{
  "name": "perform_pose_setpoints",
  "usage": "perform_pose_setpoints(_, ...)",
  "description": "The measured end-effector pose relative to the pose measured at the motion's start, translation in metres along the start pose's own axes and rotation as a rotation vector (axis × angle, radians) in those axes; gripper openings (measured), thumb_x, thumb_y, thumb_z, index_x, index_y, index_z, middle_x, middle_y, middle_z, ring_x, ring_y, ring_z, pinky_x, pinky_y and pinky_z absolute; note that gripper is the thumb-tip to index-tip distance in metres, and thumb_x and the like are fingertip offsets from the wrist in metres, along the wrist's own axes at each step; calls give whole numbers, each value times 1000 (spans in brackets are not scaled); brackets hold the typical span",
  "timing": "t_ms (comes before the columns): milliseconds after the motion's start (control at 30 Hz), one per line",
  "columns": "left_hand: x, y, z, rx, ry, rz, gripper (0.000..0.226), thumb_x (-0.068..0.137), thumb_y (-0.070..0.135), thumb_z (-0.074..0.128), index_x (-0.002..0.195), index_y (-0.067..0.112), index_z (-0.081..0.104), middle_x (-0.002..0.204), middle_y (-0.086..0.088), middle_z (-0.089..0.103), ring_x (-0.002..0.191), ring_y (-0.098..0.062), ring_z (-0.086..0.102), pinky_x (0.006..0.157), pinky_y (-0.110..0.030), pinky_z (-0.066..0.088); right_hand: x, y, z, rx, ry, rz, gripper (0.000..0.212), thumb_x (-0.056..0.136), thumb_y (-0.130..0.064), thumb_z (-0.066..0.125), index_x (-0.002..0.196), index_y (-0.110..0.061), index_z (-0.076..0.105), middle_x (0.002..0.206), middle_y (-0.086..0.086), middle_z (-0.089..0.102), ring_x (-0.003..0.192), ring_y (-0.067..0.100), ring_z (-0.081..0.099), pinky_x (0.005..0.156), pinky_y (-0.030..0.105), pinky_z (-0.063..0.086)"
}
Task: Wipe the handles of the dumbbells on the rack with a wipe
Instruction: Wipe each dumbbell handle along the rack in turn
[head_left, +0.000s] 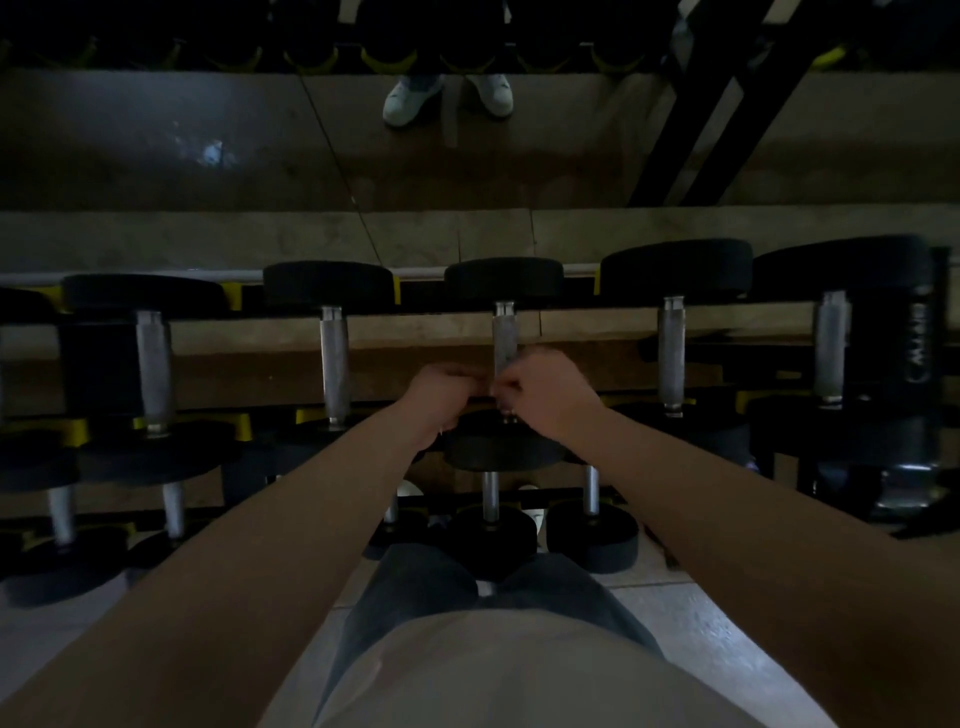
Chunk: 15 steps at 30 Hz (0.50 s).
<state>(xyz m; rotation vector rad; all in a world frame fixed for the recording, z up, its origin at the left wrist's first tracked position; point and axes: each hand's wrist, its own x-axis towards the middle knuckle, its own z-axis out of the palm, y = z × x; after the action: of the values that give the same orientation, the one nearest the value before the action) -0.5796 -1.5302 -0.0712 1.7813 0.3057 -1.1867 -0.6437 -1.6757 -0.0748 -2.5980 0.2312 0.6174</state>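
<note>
shirt (519, 675), then left hand (441, 387) curled, hold unclear; right hand (543, 397) grips middle handle (504, 338), neighbours (334, 358) well apart.

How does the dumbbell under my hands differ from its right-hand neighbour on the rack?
The left hand and right hand hide the near half of the middle dumbbell's handle; the right neighbour's handle is bare. The neighbour's far head looks wider than the middle dumbbell's. Both have black heads and silver handles.
</note>
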Motion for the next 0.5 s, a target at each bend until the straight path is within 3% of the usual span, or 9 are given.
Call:
perform_pose_setpoints(67,2,0,3,32,-13,40,23,95,15,62,117,17,67,94,-2,67,59,-10,49,38,-16,35,2,10,-4,299,234,160,21,101,-27,58,114,-24,74,107,-8,66,97,8,59,82,24,47)
perform_pose_setpoints(133,4,1,6,58,8,60,27,95,16,62,122,19,67,100,-3,67,62,-10,49,40,-16,33,11,18,-6,512,332,305,19,100,-26,61,113,-22,74,108,-7,70,97,8,61,79,22,44)
perform_pose_setpoints(233,6,0,8,27,20,45,23,95,13,60,117,17,68,102,-3,66,63,-9,49,35,-12,32,14,25,-2,566,120,342,18,99,-27,62,108,-16,74,104,-4,71,95,13,63,78,27,49)
perform_pose_setpoints(333,5,1,9,28,3,48,23,97,14,56,116,22,66,111,-5,69,64,-9,49,44,-19,33,6,29,9,518,-114,343,15,96,-22,63,94,-14,76,89,5,72,84,20,67,76,33,54)
perform_pose_setpoints(433,7,2,8,-10,-10,32,25,98,12,57,120,19,64,111,-6,69,68,-5,55,40,-17,47,14,34,13,675,-85,425,11,91,-12,67,93,-8,77,88,11,74,81,21,69,71,29,54)
perform_pose_setpoints(467,7,3,8,-18,-17,21,25,98,12,57,121,18,64,105,-4,68,70,-4,56,50,-17,55,22,34,9,799,-37,463,11,90,-8,67,95,-7,77,90,11,75,83,21,70,72,27,57)
perform_pose_setpoints(500,7,3,7,-13,-19,16,25,98,12,58,121,18,65,100,-3,67,67,-5,54,39,-13,46,32,33,3,931,32,498,13,91,-5,66,98,-9,76,94,11,75,87,22,71,76,28,60)
